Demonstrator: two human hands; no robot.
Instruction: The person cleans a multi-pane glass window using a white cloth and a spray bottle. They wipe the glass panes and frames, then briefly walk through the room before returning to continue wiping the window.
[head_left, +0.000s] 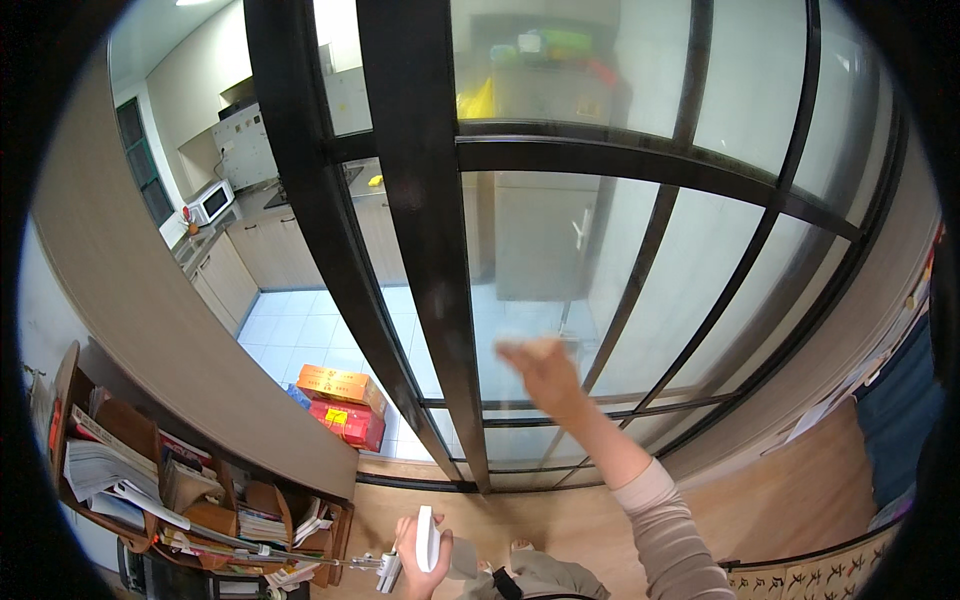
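Note:
My left hand (424, 559), low in the picture, grips a white plastic object (428, 538) with a narrow upright face; its exact kind cannot be told. Right beside that hand is a metal clamp-like fitting (388, 571), which lines up with a thin metal pole (300, 556) running to the left. My right hand (544, 371) is raised in front of the glass sliding door (555, 232), blurred, with its fingers bent. Whether it touches the pane or holds something small cannot be told. Dark frame bars (427, 225) divide the door's panes.
Left of the door frame, an orange box (341, 384) sits on a red box (356, 424) on the tiled kitchen floor. A wooden shelf (334, 540) with books and papers stands at lower left. A microwave (211, 201) is on the counter. Blue cloth (904, 412) hangs at right.

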